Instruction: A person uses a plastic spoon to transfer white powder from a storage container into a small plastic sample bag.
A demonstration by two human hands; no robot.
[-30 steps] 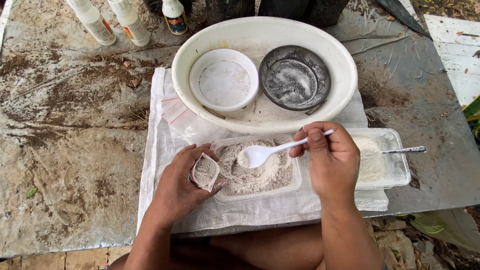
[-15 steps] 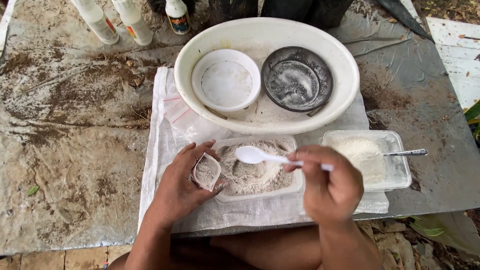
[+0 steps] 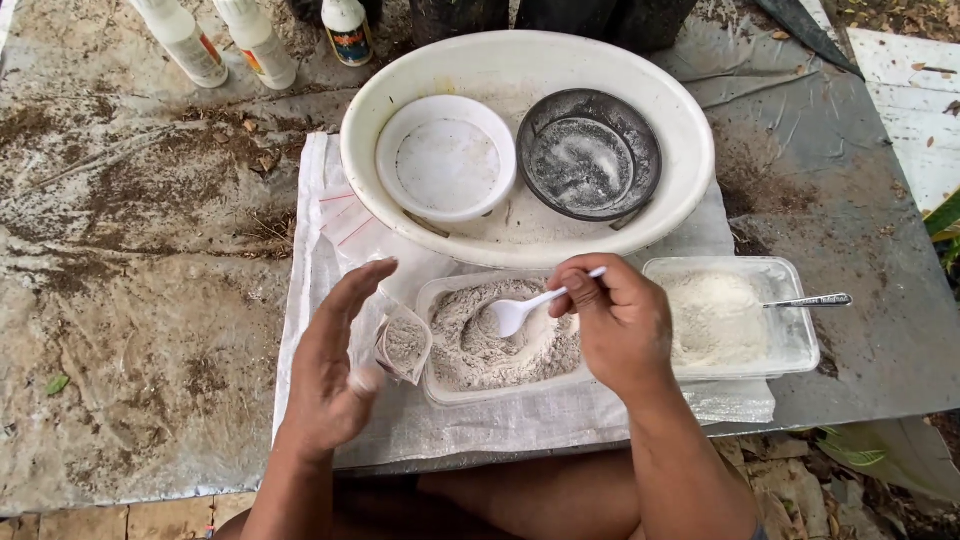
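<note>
My right hand (image 3: 622,322) grips a white plastic spoon (image 3: 515,315), whose bowl is dipped into grey powder in a clear plastic tray (image 3: 500,392). My left hand (image 3: 335,375) is left of the tray with its fingers stretched up. Its thumb pinches the edge of a small clear bag (image 3: 405,345) partly filled with the same grey powder. The bag's mouth faces the tray.
A second clear tray (image 3: 795,345) of white powder holds a metal spoon (image 3: 812,300). Behind stands a big white basin (image 3: 360,175) holding a white bowl (image 3: 445,160) and a dark round sieve (image 3: 590,155). A white woven cloth (image 3: 310,250) lies underneath. Bottles (image 3: 260,40) stand far left.
The spoon has come down from above the tray into the grey powder. My left hand's fingers have spread away from the small bag.
</note>
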